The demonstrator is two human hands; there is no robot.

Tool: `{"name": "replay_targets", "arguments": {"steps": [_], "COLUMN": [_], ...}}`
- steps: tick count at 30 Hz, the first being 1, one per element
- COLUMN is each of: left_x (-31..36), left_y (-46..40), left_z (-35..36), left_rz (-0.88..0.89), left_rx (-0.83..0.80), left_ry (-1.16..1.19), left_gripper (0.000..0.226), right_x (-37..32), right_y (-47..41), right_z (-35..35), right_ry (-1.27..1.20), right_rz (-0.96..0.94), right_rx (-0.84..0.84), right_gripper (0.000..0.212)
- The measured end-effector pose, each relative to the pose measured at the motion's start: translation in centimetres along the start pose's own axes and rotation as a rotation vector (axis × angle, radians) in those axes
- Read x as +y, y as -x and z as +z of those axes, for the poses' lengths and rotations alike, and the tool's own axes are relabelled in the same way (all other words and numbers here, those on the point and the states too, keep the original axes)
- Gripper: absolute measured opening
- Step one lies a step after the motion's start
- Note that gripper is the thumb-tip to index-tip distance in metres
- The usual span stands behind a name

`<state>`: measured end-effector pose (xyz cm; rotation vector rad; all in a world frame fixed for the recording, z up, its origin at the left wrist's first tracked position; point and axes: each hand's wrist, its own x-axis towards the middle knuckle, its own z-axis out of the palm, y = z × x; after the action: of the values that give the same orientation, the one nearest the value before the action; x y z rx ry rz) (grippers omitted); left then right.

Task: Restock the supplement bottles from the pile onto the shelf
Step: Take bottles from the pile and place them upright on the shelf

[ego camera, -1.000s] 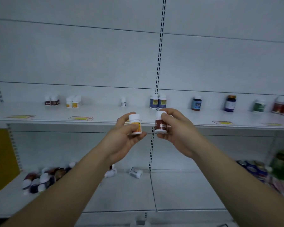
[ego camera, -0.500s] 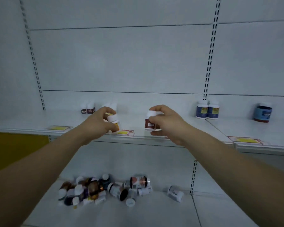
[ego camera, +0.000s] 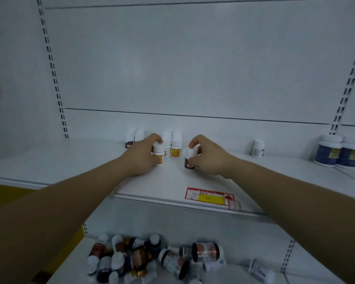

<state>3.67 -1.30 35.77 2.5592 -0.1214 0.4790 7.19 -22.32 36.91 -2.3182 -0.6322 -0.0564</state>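
Yellow-labelled bottle (ego camera: 158, 154), white-capped, stands upright in the left hand (ego camera: 140, 155)'s curled fingers; the right hand (ego camera: 208, 158) likewise grips a maroon-labelled bottle (ego camera: 190, 159).

Shelf (ego camera: 172, 181) looked painted metal, smooth, matt white. Bottles in pile (ego camera: 143, 261) looked plastic, caps smooth white, labels glossy. Price tag (ego camera: 210, 196) looked printed paper. Slotted uprights (ego camera: 53, 72) looked metal.
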Motion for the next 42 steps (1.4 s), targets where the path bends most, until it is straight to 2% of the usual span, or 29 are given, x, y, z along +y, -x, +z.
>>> {"name": "replay_targets", "arguments": {"steps": [10, 13, 16, 18, 20, 23, 28, 31, 42], "left_x": [-0.5, -0.6, -0.9, -1.5, -2.5, -5.0, -9.4, -10.6, -11.6], "left_y": [-2.1, -2.4, -2.2, -1.8, -0.9, 1.1, 3.9, 3.9, 3.2], "left_z": [1.2, 1.5, 0.9, -0.3, -2.0, -4.5, -7.2, -7.2, -6.8], "left_rz": [0.026, 0.026, -0.037, -0.106, -0.145, -0.184, -0.333, -0.325, -0.239], "left_rx": [0.030, 0.016, 0.009, 0.010, -0.022, -0.085, -0.274, -0.360, -0.357], "left_ry": [0.001, -0.031, 0.000, -0.030, -0.124, -0.218, -0.309, -0.413, -0.461], "left_gripper": [0.042, 0.051, 0.067, 0.061, 0.050, 0.047, 0.062, 0.063, 0.062], "right_x": [-0.1, -0.1, -0.4, -0.7, -1.1, -2.2, -5.4, -7.6, -10.0], "right_y": [-2.8, -2.9, -2.8, -2.6, -2.5, -2.4, -3.4, -5.1, -10.7], "right_z": [1.0, 1.3, 1.6, 2.0, 2.4, 3.3, 6.6, 8.9, 13.0], "right_ry": [0.064, 0.058, 0.047, 0.053, 0.062, 0.063, 0.135, 0.159, 0.296], "right_rz": [-0.050, -0.064, -0.109, -0.146, -0.181, -0.221, -0.268, -0.257, -0.121], "right_rx": [-0.023, -0.016, -0.010, -0.034, -0.057, -0.073, -0.061, -0.053, 0.069], "right_gripper": [0.042, 0.041, 0.038, 0.039, 0.040, 0.038, 0.038, 0.035, 0.040]}}
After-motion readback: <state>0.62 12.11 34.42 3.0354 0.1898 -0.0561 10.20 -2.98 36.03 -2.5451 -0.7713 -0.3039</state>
